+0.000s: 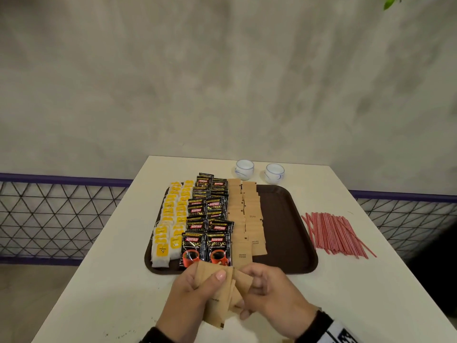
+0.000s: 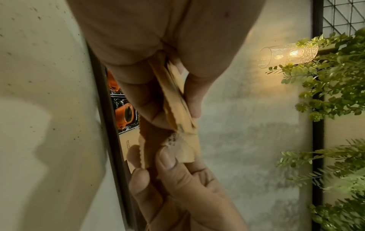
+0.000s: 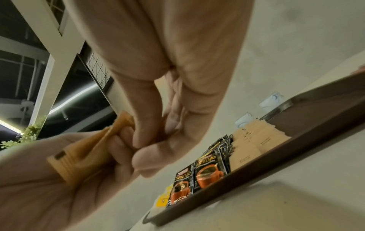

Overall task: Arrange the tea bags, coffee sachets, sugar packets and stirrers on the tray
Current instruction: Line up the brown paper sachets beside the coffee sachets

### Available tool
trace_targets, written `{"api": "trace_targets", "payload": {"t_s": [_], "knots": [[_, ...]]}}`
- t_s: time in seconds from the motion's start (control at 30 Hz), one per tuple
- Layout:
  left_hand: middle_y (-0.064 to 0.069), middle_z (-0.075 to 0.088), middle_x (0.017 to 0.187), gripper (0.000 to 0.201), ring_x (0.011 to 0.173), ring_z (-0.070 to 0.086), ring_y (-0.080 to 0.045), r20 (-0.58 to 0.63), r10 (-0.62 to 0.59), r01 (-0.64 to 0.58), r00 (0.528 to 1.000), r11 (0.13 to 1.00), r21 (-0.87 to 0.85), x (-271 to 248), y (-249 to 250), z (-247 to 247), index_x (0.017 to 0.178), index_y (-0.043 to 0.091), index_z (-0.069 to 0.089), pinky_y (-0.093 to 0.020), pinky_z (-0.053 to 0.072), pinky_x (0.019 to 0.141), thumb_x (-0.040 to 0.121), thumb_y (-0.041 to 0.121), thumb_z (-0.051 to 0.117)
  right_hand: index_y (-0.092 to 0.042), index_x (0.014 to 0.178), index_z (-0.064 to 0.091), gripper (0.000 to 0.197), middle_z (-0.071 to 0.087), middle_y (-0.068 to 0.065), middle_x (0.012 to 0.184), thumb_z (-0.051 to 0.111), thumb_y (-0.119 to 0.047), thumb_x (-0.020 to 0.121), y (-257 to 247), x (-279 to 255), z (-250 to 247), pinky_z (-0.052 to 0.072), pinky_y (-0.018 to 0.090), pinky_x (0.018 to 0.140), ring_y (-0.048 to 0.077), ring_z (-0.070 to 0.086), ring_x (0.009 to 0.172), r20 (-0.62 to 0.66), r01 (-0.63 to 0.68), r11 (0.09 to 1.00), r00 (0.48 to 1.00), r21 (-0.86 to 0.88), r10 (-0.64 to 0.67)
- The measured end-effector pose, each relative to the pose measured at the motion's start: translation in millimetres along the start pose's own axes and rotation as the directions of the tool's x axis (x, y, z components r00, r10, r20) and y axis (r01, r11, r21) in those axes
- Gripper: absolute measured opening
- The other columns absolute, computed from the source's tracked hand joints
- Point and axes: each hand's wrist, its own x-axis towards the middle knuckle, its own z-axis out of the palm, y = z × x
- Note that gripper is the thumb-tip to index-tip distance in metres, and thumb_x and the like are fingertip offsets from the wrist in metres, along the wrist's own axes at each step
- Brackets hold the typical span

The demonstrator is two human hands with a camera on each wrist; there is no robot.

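Note:
Just in front of the brown tray (image 1: 284,231), my left hand (image 1: 212,280) grips a fanned stack of brown sugar packets (image 1: 222,300). My right hand (image 1: 249,280) pinches the top corner of one packet (image 2: 187,150) in that stack. On the tray, yellow tea bags (image 1: 170,224) fill the left columns, black coffee sachets (image 1: 207,219) the middle, and brown sugar packets (image 1: 247,219) lie to their right. Red-and-white stirrers (image 1: 333,233) lie in a loose heap on the table to the tray's right.
Two white cups (image 1: 244,168) (image 1: 274,173) stand behind the tray. The tray's right third shows bare brown surface. The white table (image 1: 111,280) stands against a grey wall, with a wire-mesh railing on both sides.

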Motion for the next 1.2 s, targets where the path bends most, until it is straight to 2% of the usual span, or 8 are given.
{"api": "trace_targets", "payload": {"t_s": [0.17,0.27,0.43,0.6,0.77,0.93,1.07,1.2], "knots": [[-0.013,0.074,0.090,0.040,0.076,0.069,-0.021,-0.065,0.018,-0.016,0.998,0.999,0.031,-3.6,-0.7,-8.9,0.100,0.005,0.067,-0.038,0.054,0.073,0.065,0.020,0.080,-0.006,0.104,0.061,0.022,0.070,-0.002,0.069,0.059,0.007,0.087,-2.6,-5.8,-23.5,0.054,0.038,0.058,0.017,0.063,0.067,-0.216,0.012,0.999,0.976,0.049,-0.001],[-0.007,0.075,0.090,0.040,0.090,0.067,-0.027,-0.115,0.013,-0.006,0.993,0.998,0.062,-6.7,0.9,-18.3,0.102,0.009,0.067,-0.050,0.052,0.088,0.068,0.025,0.080,-0.010,0.095,0.051,0.014,0.066,0.008,0.089,0.054,0.003,0.091,1.1,10.3,-57.7,0.056,0.042,0.066,0.022,0.064,0.078,-0.460,-0.075,0.997,0.885,0.012,0.072],[-0.007,0.075,0.090,0.035,0.096,0.065,-0.032,-0.170,-0.006,0.021,0.985,0.996,0.087,-9.1,-0.3,-22.4,0.096,0.015,0.069,-0.054,0.049,0.092,0.066,0.028,0.082,-0.013,0.082,0.045,0.023,0.061,0.014,0.101,0.049,0.007,0.092,7.4,61.5,-88.0,0.047,0.017,0.041,0.028,0.065,0.082,-0.527,-0.316,0.938,0.827,-0.144,0.198],[-0.003,0.075,0.089,0.059,0.092,0.066,-0.028,-0.185,0.003,0.020,0.983,0.992,0.123,-9.8,-1.4,-23.4,0.093,0.021,0.070,-0.053,0.052,0.088,0.042,0.051,0.077,-0.016,0.077,0.055,0.023,0.068,0.014,0.100,0.062,0.005,0.084,25.1,99.2,-80.9,0.059,0.032,0.057,0.027,0.066,0.075,-0.516,-0.437,0.860,0.817,-0.263,0.257],[-0.005,0.072,0.095,0.052,0.095,0.063,-0.029,-0.243,0.028,-0.002,0.970,0.994,0.107,-3.6,-5.1,-30.2,0.094,0.023,0.067,-0.056,0.050,0.090,0.054,0.053,0.081,-0.020,0.074,0.052,0.021,0.066,0.006,0.098,0.069,-0.011,0.083,21.9,109.3,-70.6,0.057,0.038,0.084,0.027,0.067,0.093,-0.596,-0.474,0.806,0.779,-0.354,0.196],[-0.005,0.075,0.090,0.057,0.093,0.066,-0.030,-0.214,0.038,-0.013,0.976,0.993,0.113,-1.3,-8.9,-31.5,0.090,0.021,0.072,-0.055,0.052,0.088,0.042,0.052,0.077,-0.016,0.094,0.054,0.013,0.061,0.005,0.105,0.064,-0.023,0.088,12.5,97.4,-65.3,0.049,0.031,0.085,0.023,0.060,0.100,-0.582,-0.494,0.733,0.796,-0.467,0.165],[-0.009,0.073,0.091,0.019,0.093,0.064,-0.031,-0.175,0.025,-0.011,0.984,0.997,0.083,2.6,-8.7,-24.6,0.091,0.018,0.070,-0.048,0.052,0.086,0.075,0.024,0.078,-0.018,0.092,0.055,0.011,0.059,0.000,0.094,0.064,-0.022,0.087,-3.6,72.9,-62.6,0.051,0.031,0.079,0.020,0.060,0.088,-0.551,-0.332,0.852,0.832,-0.406,0.062],[-0.015,0.070,0.092,0.012,0.085,0.064,-0.028,-0.133,-0.019,0.020,0.991,1.000,0.000,1.3,-3.9,-8.4,0.096,0.009,0.066,-0.036,0.054,0.068,0.084,0.009,0.064,-0.013,0.098,0.058,0.016,0.063,0.006,0.088,0.066,-0.022,0.088,-19.3,18.6,-30.0,0.053,0.031,0.060,0.019,0.063,0.068,-0.173,-0.102,0.993,0.981,-0.058,0.091]]}}
